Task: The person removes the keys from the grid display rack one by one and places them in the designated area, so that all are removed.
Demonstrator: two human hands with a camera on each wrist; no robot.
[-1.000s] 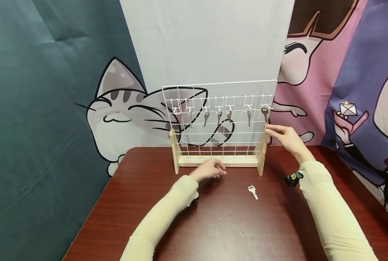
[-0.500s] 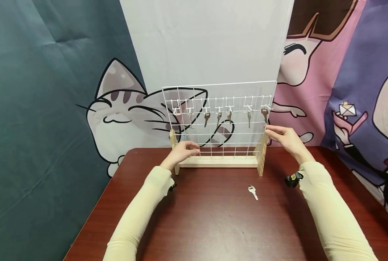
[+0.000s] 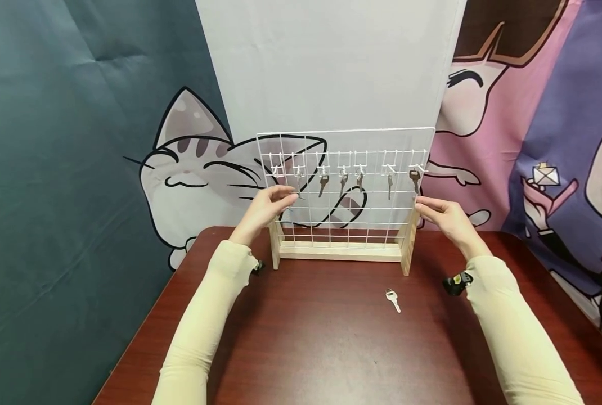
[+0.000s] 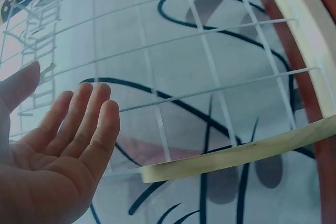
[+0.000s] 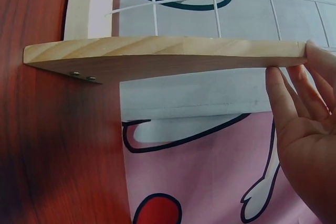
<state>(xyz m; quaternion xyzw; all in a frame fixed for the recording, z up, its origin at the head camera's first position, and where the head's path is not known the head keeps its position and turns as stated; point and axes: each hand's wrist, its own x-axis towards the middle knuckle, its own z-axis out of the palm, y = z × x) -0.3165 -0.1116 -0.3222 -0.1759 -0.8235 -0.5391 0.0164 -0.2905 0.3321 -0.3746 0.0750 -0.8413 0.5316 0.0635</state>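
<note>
A white wire grid rack (image 3: 345, 130) on a wooden stand has a row of hooks with several keys hanging from them. My left hand (image 3: 266, 209) is raised at the rack's left side, just below a hanging key (image 3: 298, 181). In the left wrist view its thumb stands apart from the loosely bent fingers (image 4: 94, 114), and nothing is held. At the right end, my right hand (image 3: 448, 220) grips the top of the wooden side post (image 5: 173, 51) between thumb and fingers. Above that hand hangs a dark-headed key (image 3: 414, 179).
A loose silver key (image 3: 392, 300) lies on the reddish-brown table (image 3: 321, 326), in front of the rack's right half. The stand's wooden crossbar (image 3: 340, 254) joins both side posts near the tabletop. Behind the rack hangs a printed cloth backdrop (image 3: 331, 62).
My left hand has moved left and up from low in front of the crossbar to the hanging keys' height. My right hand stays on the side post. The head view has shifted slightly.
</note>
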